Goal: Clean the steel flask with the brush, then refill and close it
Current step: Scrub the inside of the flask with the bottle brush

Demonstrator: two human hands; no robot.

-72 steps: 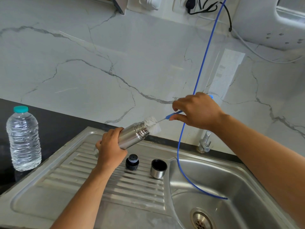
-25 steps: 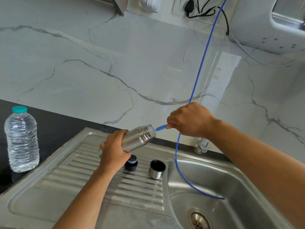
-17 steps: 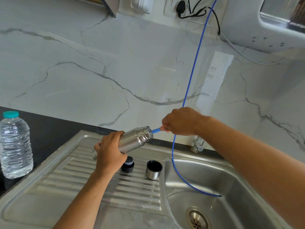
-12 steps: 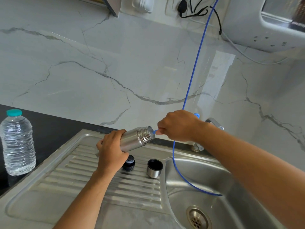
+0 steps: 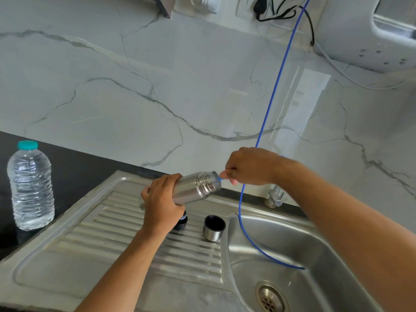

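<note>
The uncapped steel flask (image 5: 195, 188) lies tilted above the drainboard, the blue-handled brush (image 5: 220, 178) deep in its mouth.

Around the sink (image 5: 333, 251)

Left of its basin: my cup (image 5: 213, 228) on the drainboard (image 5: 90, 251); water bottle (image 5: 30, 188) farther left.

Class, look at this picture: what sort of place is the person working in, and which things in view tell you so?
Most likely a home kitchen: a steel sink with a ribbed draining board, a small tap at its back edge, and a marble-look wall with power sockets.
</note>
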